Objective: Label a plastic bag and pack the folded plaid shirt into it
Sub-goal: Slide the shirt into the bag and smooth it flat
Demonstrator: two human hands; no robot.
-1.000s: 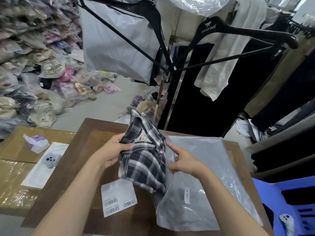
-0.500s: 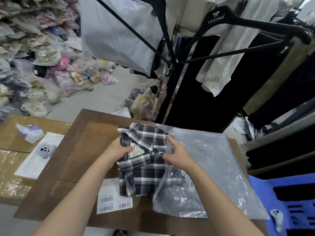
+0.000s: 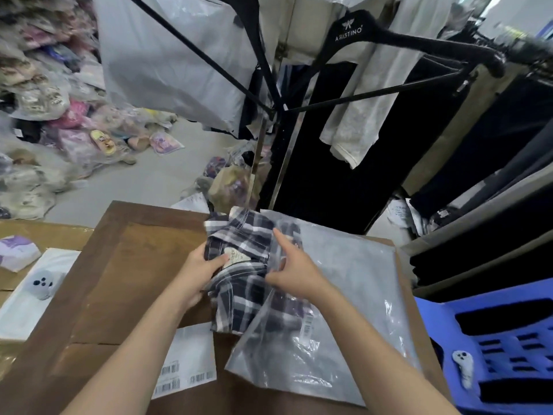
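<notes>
While hands grip it, soft plaid shirt (image 3: 239,283) enters crinkly clear plastic bag (image 3: 344,295).

Both hands (image 3: 203,271) ease plaid shirt (image 3: 242,283) into bag (image 3: 344,295).

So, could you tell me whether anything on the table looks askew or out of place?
The shirt is only partly inside the bag, its collar end sticking out and rumpled. The barcode sheet lies half under the shirt, overhanging the table edge.
</notes>
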